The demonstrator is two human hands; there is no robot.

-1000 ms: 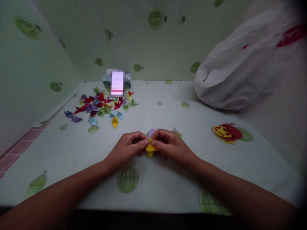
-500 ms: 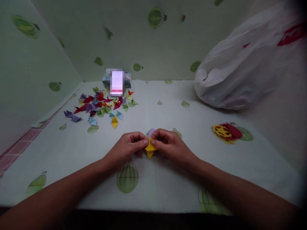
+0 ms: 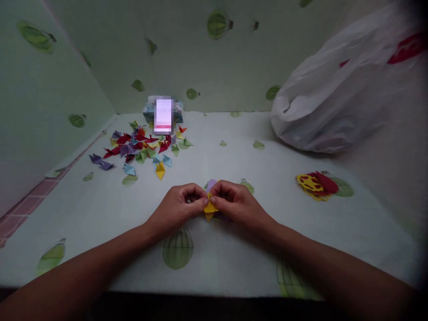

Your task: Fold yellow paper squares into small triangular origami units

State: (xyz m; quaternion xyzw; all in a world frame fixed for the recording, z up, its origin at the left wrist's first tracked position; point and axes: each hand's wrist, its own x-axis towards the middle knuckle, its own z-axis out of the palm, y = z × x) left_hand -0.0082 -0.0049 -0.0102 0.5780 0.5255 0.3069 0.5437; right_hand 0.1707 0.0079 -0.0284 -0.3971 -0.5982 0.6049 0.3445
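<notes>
Head view: yellow folded paper [image 3: 210, 209] sits pinched between left grip [image 3: 181, 203] and right grip [image 3: 236, 201].

the left grip [image 3: 179, 203] and the right grip [image 3: 234, 203] are side by side above the surface [image 3: 217, 263], an origami piece [image 3: 209, 215] between their fingertips. a flat piece [image 3: 210, 183] shows just beyond the fingertips, partly hidden. ahead and left of the left grip lies a heap of origami pieces [image 3: 142, 149]; behind its right end, a screen [image 3: 163, 111] stands before a box [image 3: 179, 113]. well right of the right grip lie stacked cut-outs [image 3: 316, 183], and behind them a plastic bag [image 3: 327, 102]. a wall [image 3: 230, 62] rises farthest ahead of both grips.
</notes>
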